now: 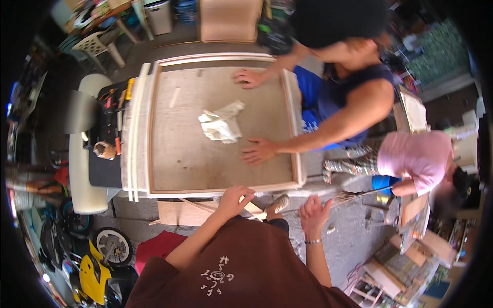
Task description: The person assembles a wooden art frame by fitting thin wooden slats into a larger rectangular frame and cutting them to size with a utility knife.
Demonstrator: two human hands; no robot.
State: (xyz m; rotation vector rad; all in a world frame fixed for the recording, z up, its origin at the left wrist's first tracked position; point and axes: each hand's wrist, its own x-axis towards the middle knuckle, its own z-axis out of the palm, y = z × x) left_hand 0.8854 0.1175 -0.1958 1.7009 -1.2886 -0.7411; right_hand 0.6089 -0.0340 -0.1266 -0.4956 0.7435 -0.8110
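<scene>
A large wooden frame (221, 194) with a pale rim and a flat brownish panel (205, 164) inside lies on the table before me. My left hand (235, 202) is at its near edge, fingers loosely bent and apart, with nothing seen in them; whether it touches the rim I cannot tell. My right hand (314, 215) is raised off the frame's near right corner, fingers spread and holding nothing. A crumpled white cloth (222, 123) rests mid-panel. A co-worker at the right side has one hand (249, 78) by the far part and another hand (259, 152) nearer me, both over the panel.
Long pale wood strips (132, 154) lie left of the frame, beside a dark surface with hand tools (118, 146) and a brown roll (105, 150). Wooden boards (177, 213) are below the near edge. Another person in pink (413, 159) holds a broom (354, 195). A yellow motorcycle (95, 274) stands lower left.
</scene>
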